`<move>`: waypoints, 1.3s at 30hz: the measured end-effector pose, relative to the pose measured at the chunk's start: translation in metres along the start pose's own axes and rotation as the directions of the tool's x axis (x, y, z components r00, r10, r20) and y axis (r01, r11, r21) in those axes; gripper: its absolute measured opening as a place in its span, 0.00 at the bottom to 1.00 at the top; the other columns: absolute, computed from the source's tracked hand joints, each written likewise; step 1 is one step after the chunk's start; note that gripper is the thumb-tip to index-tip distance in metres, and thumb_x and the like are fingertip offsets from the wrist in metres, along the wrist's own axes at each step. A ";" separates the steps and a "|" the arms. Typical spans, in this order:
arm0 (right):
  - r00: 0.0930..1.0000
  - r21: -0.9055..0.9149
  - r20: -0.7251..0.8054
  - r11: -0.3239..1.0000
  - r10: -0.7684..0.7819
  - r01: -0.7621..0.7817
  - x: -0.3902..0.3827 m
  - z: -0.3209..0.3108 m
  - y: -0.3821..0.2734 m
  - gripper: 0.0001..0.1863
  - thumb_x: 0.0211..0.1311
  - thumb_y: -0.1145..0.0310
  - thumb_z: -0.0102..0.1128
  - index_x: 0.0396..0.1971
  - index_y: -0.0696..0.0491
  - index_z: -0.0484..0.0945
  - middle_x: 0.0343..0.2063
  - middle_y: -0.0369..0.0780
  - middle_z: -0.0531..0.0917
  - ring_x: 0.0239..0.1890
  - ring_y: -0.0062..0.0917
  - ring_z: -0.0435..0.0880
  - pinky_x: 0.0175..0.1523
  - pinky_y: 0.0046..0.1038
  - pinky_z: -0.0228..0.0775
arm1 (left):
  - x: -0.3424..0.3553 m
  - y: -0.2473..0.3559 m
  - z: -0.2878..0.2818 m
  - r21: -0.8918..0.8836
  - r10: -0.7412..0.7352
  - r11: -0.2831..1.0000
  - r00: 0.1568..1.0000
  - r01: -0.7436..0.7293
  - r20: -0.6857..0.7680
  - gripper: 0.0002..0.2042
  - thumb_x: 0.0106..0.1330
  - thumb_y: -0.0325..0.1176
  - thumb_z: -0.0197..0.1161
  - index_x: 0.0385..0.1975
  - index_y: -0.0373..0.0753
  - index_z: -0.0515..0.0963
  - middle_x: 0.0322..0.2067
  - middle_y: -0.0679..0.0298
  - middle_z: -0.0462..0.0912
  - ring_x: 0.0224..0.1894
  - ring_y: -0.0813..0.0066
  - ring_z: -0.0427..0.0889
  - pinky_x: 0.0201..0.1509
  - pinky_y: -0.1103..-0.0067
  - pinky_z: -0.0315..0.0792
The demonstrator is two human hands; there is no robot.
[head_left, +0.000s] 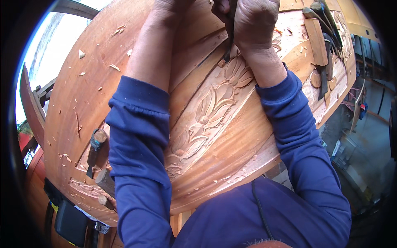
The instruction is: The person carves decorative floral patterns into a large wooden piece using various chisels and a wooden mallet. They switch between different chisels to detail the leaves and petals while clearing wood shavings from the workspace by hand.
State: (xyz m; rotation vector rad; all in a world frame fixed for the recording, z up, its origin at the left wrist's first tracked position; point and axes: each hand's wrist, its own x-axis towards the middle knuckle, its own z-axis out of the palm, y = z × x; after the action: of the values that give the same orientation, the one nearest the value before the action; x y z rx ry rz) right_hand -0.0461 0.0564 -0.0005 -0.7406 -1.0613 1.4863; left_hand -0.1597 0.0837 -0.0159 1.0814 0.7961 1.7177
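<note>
A carving chisel (230, 35) stands steeply tilted, its dark blade tip touching the wood beside a carved leaf; a small chip lies at the tip. My right hand (257, 22) is closed around the chisel near the upper edge. Only the wrist and heel of my left hand (171, 5) show at the top edge; its fingers are cut off or hidden. Under both arms lies a large brown wooden panel (235, 134) with a band of carved leaves and flowers (215, 105) running diagonally between my forearms.
Several chisels and a wooden block (316, 41) lie heaped on the panel's right. A wood-handled chisel (96, 144) and round-ended handles (105, 182) lie left of my left sleeve. Wood chips (115, 67) are scattered on the panel. A black padded object (71, 223) stands below its lower-left edge.
</note>
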 end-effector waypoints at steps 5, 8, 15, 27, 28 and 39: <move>1.000 -0.048 0.011 0.999 0.013 -0.013 0.001 -0.001 0.004 0.11 0.79 0.61 0.54 0.39 0.50 0.80 0.20 0.29 0.77 0.13 0.11 0.68 0.15 0.18 0.55 | 0.012 -0.021 -0.012 -0.026 0.069 0.997 0.998 -0.069 -0.005 0.14 0.76 0.40 0.63 0.54 0.41 0.82 0.39 0.70 0.85 0.37 0.84 0.80 0.40 0.84 0.74; 0.990 0.055 0.142 0.998 0.002 -0.009 0.002 -0.007 0.008 0.10 0.79 0.62 0.54 0.40 0.51 0.80 0.20 0.29 0.77 0.13 0.11 0.68 0.16 0.17 0.56 | 0.018 -0.032 -0.014 -0.049 0.234 0.971 0.972 -0.234 0.010 0.09 0.75 0.37 0.62 0.48 0.42 0.82 0.37 0.71 0.84 0.37 0.85 0.79 0.41 0.84 0.73; 0.987 -0.027 -0.063 0.988 0.149 -0.151 -0.022 0.011 0.008 0.10 0.80 0.64 0.53 0.40 0.52 0.80 0.19 0.30 0.77 0.12 0.12 0.68 0.17 0.18 0.57 | 0.011 -0.047 -0.026 -0.173 0.166 0.968 0.981 -0.181 -0.100 0.06 0.73 0.31 0.64 0.45 0.41 0.80 0.34 0.71 0.84 0.36 0.86 0.80 0.39 0.87 0.74; 1.000 -0.031 -0.007 0.999 0.020 -0.020 0.000 0.001 0.003 0.13 0.79 0.60 0.52 0.35 0.51 0.77 0.20 0.32 0.76 0.12 0.15 0.70 0.16 0.19 0.59 | 0.005 -0.031 -0.023 -0.018 -0.009 1.000 0.996 0.008 -0.084 0.20 0.81 0.43 0.52 0.65 0.40 0.76 0.40 0.63 0.83 0.37 0.78 0.82 0.41 0.80 0.77; 0.996 -0.032 -0.069 0.998 0.060 -0.062 -0.002 0.002 0.000 0.13 0.79 0.60 0.53 0.36 0.51 0.77 0.21 0.32 0.77 0.13 0.15 0.70 0.16 0.19 0.59 | 0.005 -0.033 -0.021 -0.021 -0.010 1.000 0.997 0.008 -0.080 0.20 0.81 0.43 0.52 0.65 0.40 0.76 0.40 0.63 0.83 0.37 0.78 0.82 0.41 0.80 0.77; 1.000 -0.015 0.012 1.000 0.012 -0.012 -0.009 -0.003 0.007 0.11 0.79 0.62 0.54 0.42 0.52 0.80 0.22 0.31 0.79 0.13 0.13 0.70 0.17 0.17 0.58 | 0.019 -0.039 -0.018 -0.218 0.128 0.969 0.991 -0.119 0.029 0.06 0.76 0.35 0.61 0.45 0.43 0.81 0.37 0.69 0.85 0.36 0.82 0.83 0.39 0.83 0.78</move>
State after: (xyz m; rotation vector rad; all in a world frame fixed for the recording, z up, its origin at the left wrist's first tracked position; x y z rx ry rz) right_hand -0.0449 0.0483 -0.0092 -0.7504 -1.0797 1.4964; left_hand -0.1654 0.1148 -0.0506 1.0324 0.5095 1.8316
